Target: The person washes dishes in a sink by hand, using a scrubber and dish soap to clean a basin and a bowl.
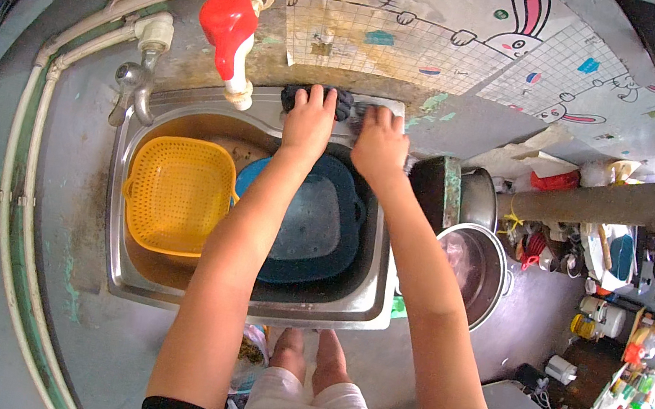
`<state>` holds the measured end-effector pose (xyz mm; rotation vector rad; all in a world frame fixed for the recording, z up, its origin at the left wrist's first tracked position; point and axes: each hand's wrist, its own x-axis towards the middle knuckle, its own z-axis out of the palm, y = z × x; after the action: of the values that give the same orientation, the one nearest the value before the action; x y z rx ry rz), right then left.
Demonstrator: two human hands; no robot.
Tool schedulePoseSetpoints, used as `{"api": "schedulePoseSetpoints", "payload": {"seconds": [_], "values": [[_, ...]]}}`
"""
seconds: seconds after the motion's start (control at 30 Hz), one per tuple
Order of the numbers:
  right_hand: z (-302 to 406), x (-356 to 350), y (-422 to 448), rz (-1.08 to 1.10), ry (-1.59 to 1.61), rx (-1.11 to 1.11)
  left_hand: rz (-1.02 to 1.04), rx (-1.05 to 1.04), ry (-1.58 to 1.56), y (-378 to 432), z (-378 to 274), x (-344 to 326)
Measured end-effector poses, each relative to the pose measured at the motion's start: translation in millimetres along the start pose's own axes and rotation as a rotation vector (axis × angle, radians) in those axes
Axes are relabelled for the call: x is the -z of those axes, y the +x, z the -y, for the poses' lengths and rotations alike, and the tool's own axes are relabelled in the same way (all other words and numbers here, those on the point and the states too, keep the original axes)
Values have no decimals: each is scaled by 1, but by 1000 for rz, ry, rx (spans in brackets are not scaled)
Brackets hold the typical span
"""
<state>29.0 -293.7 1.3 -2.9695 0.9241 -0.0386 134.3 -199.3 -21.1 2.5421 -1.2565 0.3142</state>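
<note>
A bunched dark cloth (pixel 342 105) lies on the back ledge of the stainless steel sink (pixel 320 318). My left hand (pixel 309 122) presses onto it, fingers curled over its top. Beside it, at the ledge's right corner, my right hand (pixel 380 142) has its fingers bent down over a small dark blurred item (pixel 358 117); whether it is gripped is unclear. Below my forearms, in the basin, sit a yellow perforated plastic basket (pixel 176 195) on the left and a blue plastic basin (pixel 308 227) on the right. My left forearm hides part of the blue basin.
A red-handled plastic tap (pixel 227 24) and a metal tap (pixel 142 85) project from wall pipes at the left. Right of the sink stand a large metal pot (pixel 484 279) and a dark pan (pixel 481 196). Stained rabbit-printed sheets (pixel 390 42) cover the back wall.
</note>
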Motion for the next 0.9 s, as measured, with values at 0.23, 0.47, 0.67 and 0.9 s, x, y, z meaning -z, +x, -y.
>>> {"api": "schedulePoseSetpoints", "payload": {"seconds": [0.23,0.47,0.67,0.9], "values": [[9,-18,8,-242,-11,255,-97,173,-20,-7,-6,-7],[-37,2,13,65,51,-24,-103,-31,-103,-5,0,-5],[-43,-19,-21,42,70,32,-70,-46,-255,-5,-9,-5],[-42,-8,-43,-38,160,53,-33,-262,-100,-36,-23,16]]}}
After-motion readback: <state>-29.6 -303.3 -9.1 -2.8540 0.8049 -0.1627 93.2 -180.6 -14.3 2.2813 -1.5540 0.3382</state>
